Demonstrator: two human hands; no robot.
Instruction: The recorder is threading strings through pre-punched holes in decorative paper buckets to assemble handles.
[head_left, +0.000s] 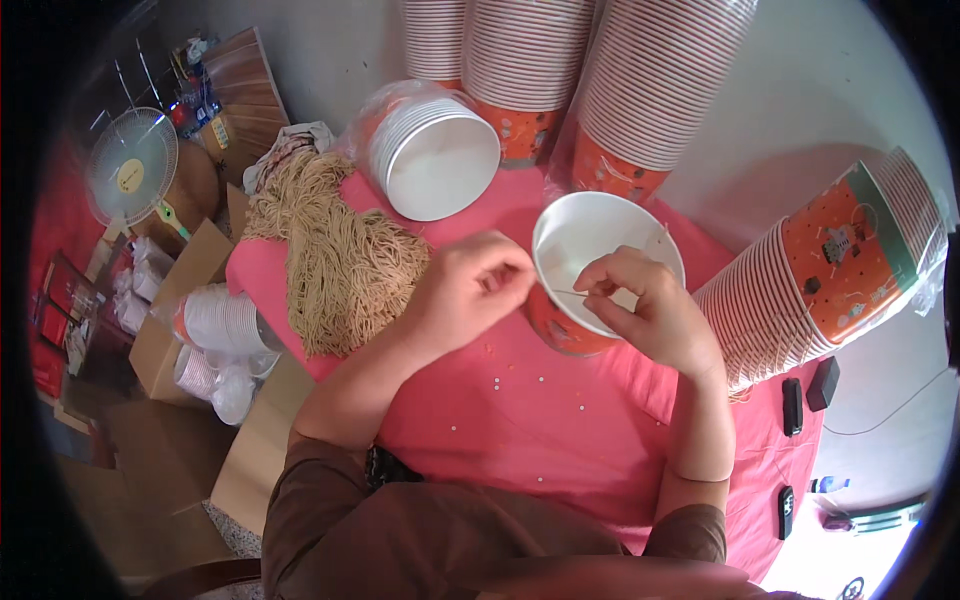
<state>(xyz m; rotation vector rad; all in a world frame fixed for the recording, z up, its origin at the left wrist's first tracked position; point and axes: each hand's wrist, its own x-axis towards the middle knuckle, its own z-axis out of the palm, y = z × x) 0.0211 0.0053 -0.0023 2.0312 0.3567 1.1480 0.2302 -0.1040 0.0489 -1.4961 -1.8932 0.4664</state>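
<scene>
An orange paper bucket (560,325) with a white inside stands in front of me on the pink-red cloth (450,400). My right hand (650,305) is over the bucket's near right rim, its thumb and fingers pinched on a thin cord (570,292). The cord reaches toward the bucket's left side. My left hand (475,285) is closed in a pinch just left of the rim; what its fingertips hold, if anything, is too small to make out. Left of that hand lies a big bundle of beige cords (350,260).
Tall nested bucket stacks (660,90) stand at the back, and another stack (800,285) leans at the right with cords along it. A wrapped stack (445,165) lies tipped beyond the bundle. Small white beads (541,379) dot the cloth. Open cardboard boxes (190,300) sit at the left.
</scene>
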